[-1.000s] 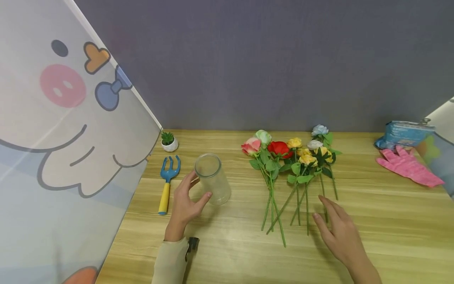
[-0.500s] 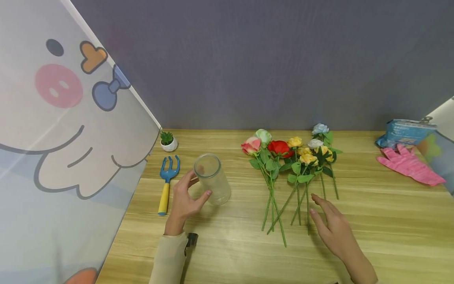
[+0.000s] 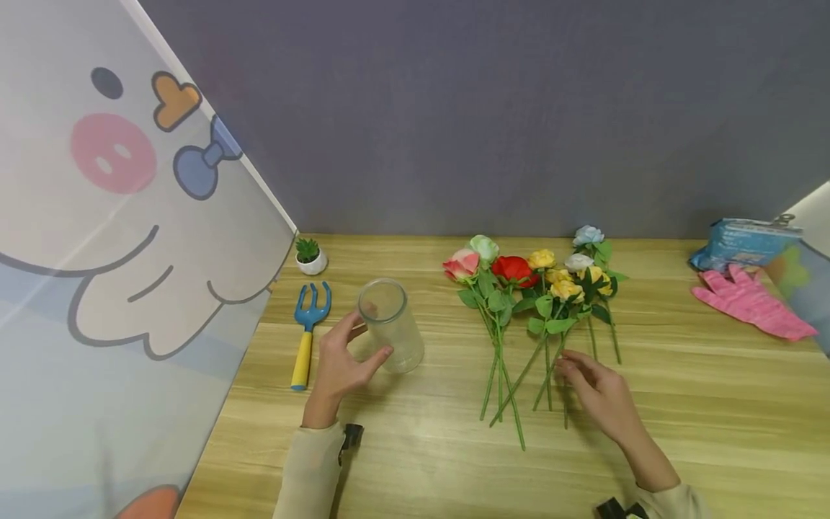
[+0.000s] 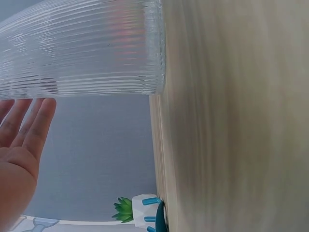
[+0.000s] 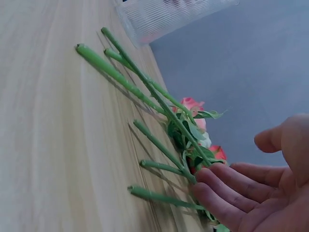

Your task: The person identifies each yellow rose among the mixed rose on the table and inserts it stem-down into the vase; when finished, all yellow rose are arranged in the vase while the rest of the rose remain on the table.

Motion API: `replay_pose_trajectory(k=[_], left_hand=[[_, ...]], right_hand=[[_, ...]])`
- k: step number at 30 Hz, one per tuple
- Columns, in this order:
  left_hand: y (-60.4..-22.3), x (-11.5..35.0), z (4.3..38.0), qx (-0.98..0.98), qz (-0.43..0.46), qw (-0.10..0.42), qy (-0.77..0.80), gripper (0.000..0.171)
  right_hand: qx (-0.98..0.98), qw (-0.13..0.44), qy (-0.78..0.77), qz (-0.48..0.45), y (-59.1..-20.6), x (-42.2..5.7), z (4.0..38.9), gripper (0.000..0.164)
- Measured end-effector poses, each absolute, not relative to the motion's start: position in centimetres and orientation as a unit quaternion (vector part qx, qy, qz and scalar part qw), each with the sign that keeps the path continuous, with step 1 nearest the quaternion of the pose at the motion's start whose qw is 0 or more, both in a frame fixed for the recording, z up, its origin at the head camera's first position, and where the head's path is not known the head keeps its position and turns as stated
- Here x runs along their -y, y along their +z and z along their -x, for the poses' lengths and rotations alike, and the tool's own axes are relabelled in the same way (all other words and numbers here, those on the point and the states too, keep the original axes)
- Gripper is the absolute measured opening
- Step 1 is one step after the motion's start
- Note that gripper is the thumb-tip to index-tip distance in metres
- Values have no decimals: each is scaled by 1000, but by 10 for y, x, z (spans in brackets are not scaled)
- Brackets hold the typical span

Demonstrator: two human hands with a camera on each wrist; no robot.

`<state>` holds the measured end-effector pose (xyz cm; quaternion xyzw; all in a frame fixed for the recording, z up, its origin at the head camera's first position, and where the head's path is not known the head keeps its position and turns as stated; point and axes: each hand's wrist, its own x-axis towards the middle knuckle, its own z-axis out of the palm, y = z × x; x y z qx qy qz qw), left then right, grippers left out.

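Note:
My left hand [image 3: 340,369] stands beside a clear ribbed glass vase [image 3: 400,335], upright on the table, thumb in front and fingers on the far left side. In the left wrist view, straight fingers [image 4: 38,128] lie right at the glass. My right hand [image 3: 603,400] is low over the flower stems at centre right. The right wrist view shows its fingers [image 5: 227,186] extended, fingertips at the green stems [image 5: 164,150], with the thumb apart. Artificial flowers lie in loose crossing bunches: a pink rose [image 3: 462,265], a red rose [image 3: 514,269], yellow roses [image 3: 566,290] and a pale blue one [image 3: 588,235].
Left of the vase lie a toy garden fork [image 3: 308,335], blue with a yellow handle, and a small potted succulent [image 3: 311,258]. At the far right are a pink glove [image 3: 752,304] and a clipped blue bag [image 3: 744,244]. A grey panel [image 3: 486,122] borders the table's back.
My right hand has moved left and slightly up, from the right of the stems to over them, its fingers drawn closer together. The left hand stays by the vase.

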<state>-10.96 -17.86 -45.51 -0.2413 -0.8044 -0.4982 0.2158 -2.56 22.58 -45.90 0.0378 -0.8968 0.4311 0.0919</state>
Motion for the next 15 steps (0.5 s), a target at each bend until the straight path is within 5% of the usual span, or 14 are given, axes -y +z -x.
replay_pose_trajectory(k=[15], left_hand=[[-442,171,104,800,240,220,-505,63]], right_hand=[[787,-98,606,66,-460,-227,54,44]])
